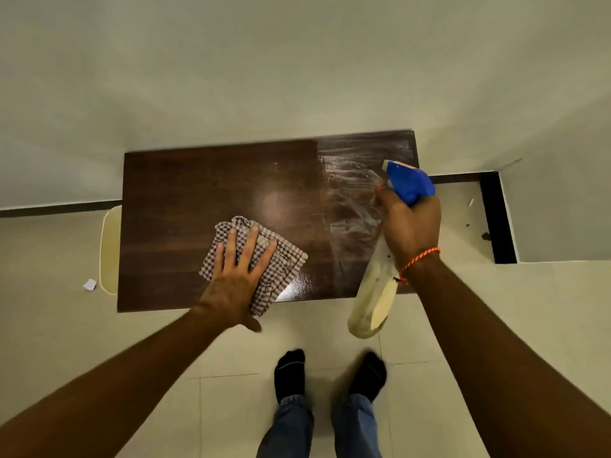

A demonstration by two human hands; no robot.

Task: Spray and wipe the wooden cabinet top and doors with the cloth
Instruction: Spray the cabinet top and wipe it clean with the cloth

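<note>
The dark wooden cabinet top (185, 200) lies below me against a pale wall. Its right part carries whitish wet streaks. A folded brown-and-white checked cloth (284, 259) rests near the front edge, and my left hand (236, 276) presses flat on it with fingers spread. My right hand (408, 226) grips a spray bottle (373, 305) with a blue trigger head, its nozzle pointing over the streaked area and its cloudy body hanging past the front right corner. The cabinet doors are hidden below the top.
A cream rounded object (110, 249) sticks out at the cabinet's left side. A small scrap of paper (90, 284) lies on the tiled floor to the left. My feet in black socks (330, 375) stand close before the cabinet. A dark skirting corner (497, 219) stands at right.
</note>
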